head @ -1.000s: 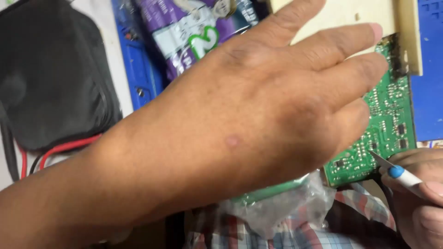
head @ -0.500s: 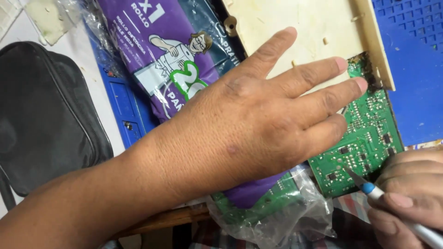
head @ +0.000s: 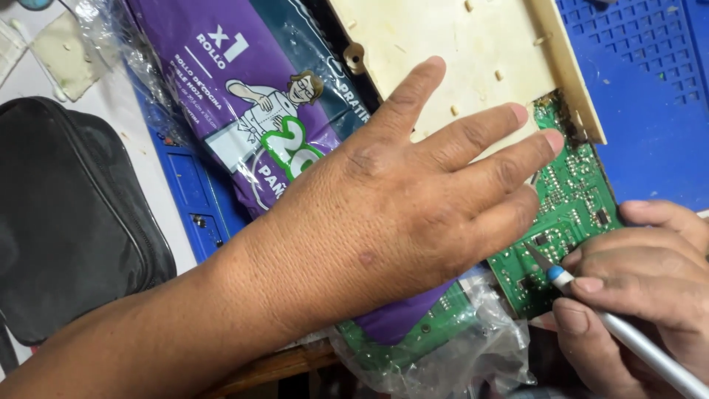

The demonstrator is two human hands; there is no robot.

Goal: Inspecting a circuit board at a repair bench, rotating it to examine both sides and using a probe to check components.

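At lower right, the right hand (head: 642, 284) pinches a slim pen-like tool (head: 613, 325) with a blue collar; its long axis runs from lower right up to upper left, the metal tip touching the green circuit board (head: 572, 196). Over the board's left part, the left hand (head: 391, 214) lies flat, 4 fingers spread wide, holding nothing, across a purple package (head: 244, 118) and a cream plastic panel (head: 443, 44).

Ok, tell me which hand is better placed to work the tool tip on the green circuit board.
Right. The right hand grips the pen-like tool, its tip on the circuit board. The left hand lies flat, fingers spread over the board and purple package, holding no tool.
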